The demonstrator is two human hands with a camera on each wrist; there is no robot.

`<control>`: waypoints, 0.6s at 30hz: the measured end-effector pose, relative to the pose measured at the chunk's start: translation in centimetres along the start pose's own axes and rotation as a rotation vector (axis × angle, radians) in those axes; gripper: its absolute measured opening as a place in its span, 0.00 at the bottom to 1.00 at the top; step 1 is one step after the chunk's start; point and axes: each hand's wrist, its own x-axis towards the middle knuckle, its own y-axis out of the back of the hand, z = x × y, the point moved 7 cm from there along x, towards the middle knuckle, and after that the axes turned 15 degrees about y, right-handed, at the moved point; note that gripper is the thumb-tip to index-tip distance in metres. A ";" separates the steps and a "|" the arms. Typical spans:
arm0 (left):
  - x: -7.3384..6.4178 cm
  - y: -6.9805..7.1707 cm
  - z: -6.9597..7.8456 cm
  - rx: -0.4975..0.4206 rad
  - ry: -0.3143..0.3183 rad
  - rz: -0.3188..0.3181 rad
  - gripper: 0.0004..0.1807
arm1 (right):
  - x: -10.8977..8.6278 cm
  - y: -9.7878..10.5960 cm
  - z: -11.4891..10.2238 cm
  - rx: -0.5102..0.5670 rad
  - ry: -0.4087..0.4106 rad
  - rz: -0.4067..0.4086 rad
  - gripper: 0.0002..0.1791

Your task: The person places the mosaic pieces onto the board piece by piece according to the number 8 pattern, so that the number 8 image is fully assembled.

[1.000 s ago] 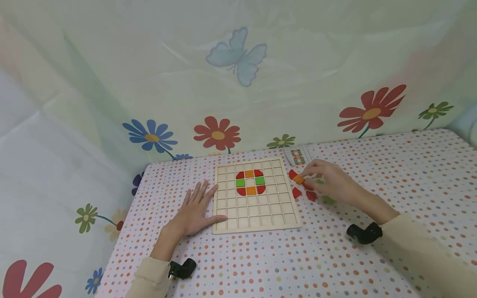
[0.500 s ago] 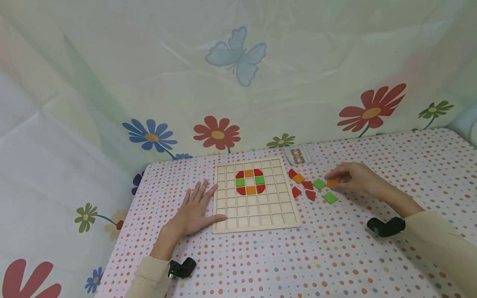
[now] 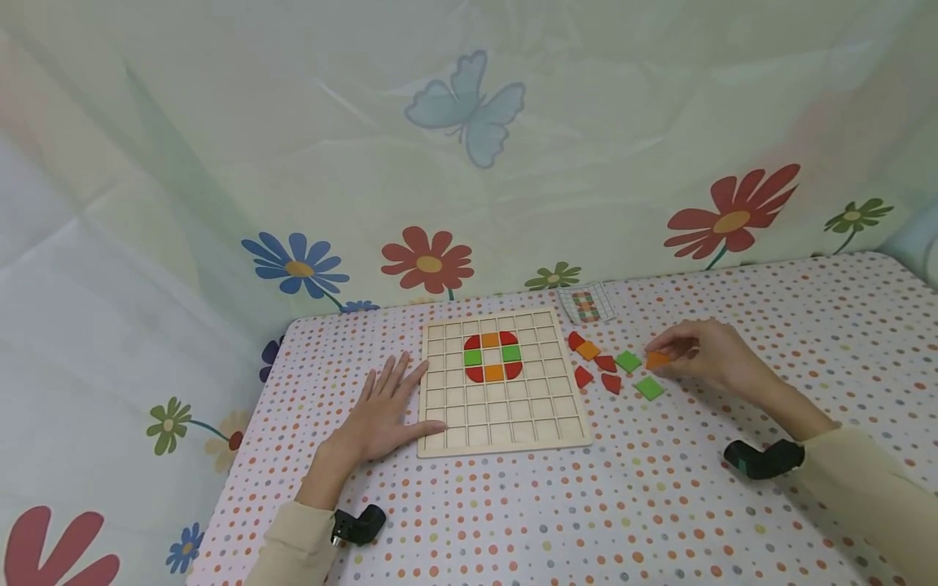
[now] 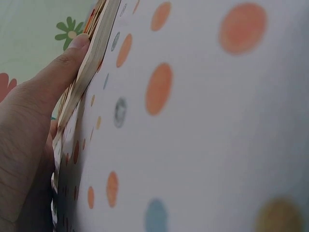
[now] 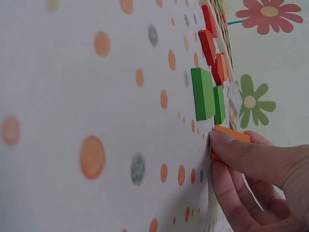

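A square wooden grid board [image 3: 506,419] lies on the dotted tabletop with a ring of red, orange and green tiles set in its upper cells. My left hand [image 3: 377,419] is spread flat at the board's left side, its thumb [image 4: 72,53] resting on the board's edge. To the right of the loose tiles, my right hand [image 3: 707,354] pinches an orange square tile [image 5: 231,134] between thumb and fingers, close over the cloth. Two green square tiles [image 3: 649,388] lie just left of that hand.
Between board and right hand lie several red quarter-round tiles [image 3: 611,383] and another orange square tile [image 3: 588,351]. A small printed pattern card [image 3: 586,304] rests behind them. A printed floral backdrop [image 3: 469,187] rises at the table's far edge.
My right hand has moved right, away from the tiles beside the board, and holds the orange tile past the green ones. Over the last half second it barely shifts. The left hand stays put.
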 end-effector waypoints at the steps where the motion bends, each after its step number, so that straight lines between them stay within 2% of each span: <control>1: 0.0 0.0 0.0 0.000 0.000 -0.001 0.57 | 0.0 0.0 -0.2 -0.002 0.010 0.013 0.15; 6: 0.0 0.1 0.0 0.000 0.000 -0.004 0.57 | 0.9 -0.1 -1.9 0.012 0.072 0.065 0.16; 9: 0.0 0.1 0.0 -0.006 -0.003 0.000 0.57 | 2.1 -0.7 -4.0 0.052 0.111 0.082 0.16; 18: -0.2 0.1 -0.1 -0.055 -0.046 0.039 0.58 | 6.3 -5.7 -10.8 0.223 0.224 -0.001 0.14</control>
